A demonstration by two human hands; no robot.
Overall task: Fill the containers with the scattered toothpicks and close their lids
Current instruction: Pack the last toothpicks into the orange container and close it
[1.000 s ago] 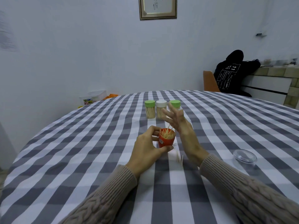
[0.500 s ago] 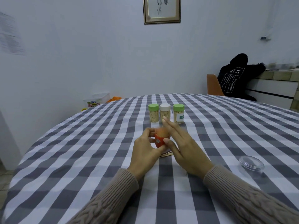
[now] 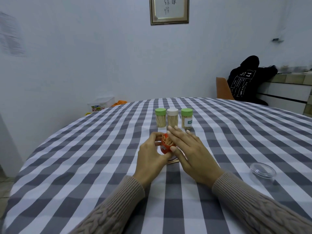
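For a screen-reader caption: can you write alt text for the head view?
A left hand grips an open orange container of toothpicks on a checked tablecloth, the right hand flat beside it. Three lidded containers stand behind; a clear lid lies right.

Pale blue-white wall (image 3: 76, 56) fills the back, light flat and dim. Gold-framed picture (image 3: 169, 10) with dark brush marks hangs top centre, cut by the frame edge. Blurred paper sheet (image 3: 11, 38) on the wall far left. Round bench under a grey-and-white check cloth (image 3: 84, 166) takes the lower half. Behind its far left edge: clear plastic box (image 3: 101, 105) with coloured contents, something orange (image 3: 119, 103) beside it. Far right: brown chair back (image 3: 223, 89), black hoodie with white print (image 3: 244, 81) draped by it against a tiled ledge (image 3: 293, 78) with white panels (image 3: 287, 97) below. Small dark fixture (image 3: 276, 39) on the right wall. Floor strip (image 3: 5, 180) at lower left.
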